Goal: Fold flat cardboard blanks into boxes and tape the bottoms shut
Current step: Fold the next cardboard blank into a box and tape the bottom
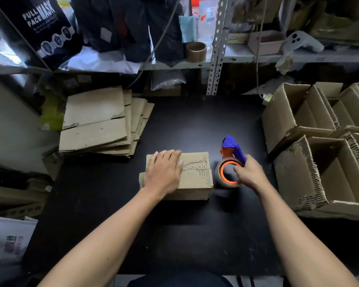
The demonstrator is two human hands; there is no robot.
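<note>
From the head camera, I take the folded box (195,179) as my landmark; it sits bottom-up on the black table (195,121), near its middle. My left hand (164,172) lies flat on the left half of the box, fingers straight and together, pressing the flaps down rather than gripping. Just right of the box, my right hand (250,172) curls around the tape dispenser (230,160), which has a blue handle and an orange hub; the roll stands on the table, touching or nearly touching the box's right side, I cannot tell which.

I judge the box light and fairly stiff, but its ragged corrugated flap edges look easy to crush, and on this smooth top it would slide if I let go. Flat pressure over the seam seems the right hold, with the dispenser taken by its handle.

Counting: one box under my hand, one dispenser. Left of and behind the box is one stack of flat blanks (100,121); its layers are too fanned to count. Right of the box stand finished open boxes (298,121); I see at least four, others cut off. One spare tape roll (195,51) sits on the shelf behind.
</note>
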